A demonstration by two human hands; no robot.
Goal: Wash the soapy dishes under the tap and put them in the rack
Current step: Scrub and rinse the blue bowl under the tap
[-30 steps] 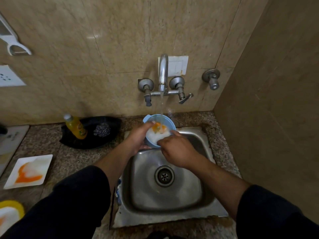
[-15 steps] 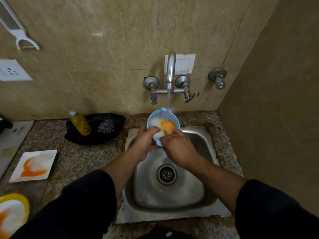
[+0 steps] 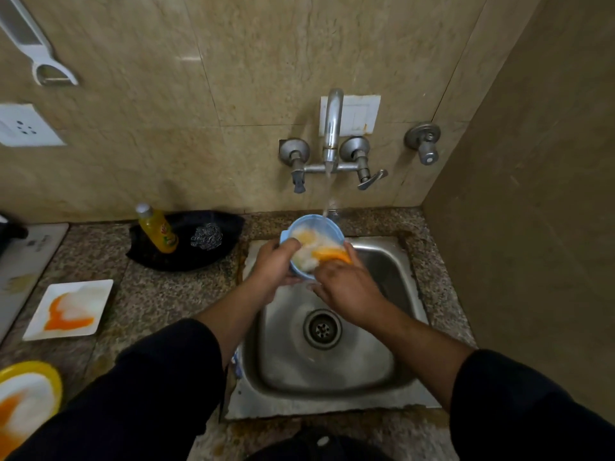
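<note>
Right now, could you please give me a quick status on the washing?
Both hands on blue bowl: left hand gripping rim, right hand rubbing inside. Tap stream hitting bowl's far rim. Orange residue remains. Nothing obstructing.

The scene is dim and warm-toned, lit from above and somewhat behind the camera. A soft highlight sits on the tiled wall [image 3: 189, 58] high up, and the steel sink [image 3: 382, 371] catches pale, smeared reflections along its basin. The right-hand wall [image 3: 532, 227] falls into murky brown shade, and the corners darken noticeably. The dark sleeves [image 3: 139, 394] lose nearly all detail (they read as flat black). The wide lens bends straight lines outward near the edges. Overall sharpness is modest, with grainy, smudged texture on the granite counter [image 3: 159, 294] and a slightly blurred water stream [image 3: 327, 194].
</note>
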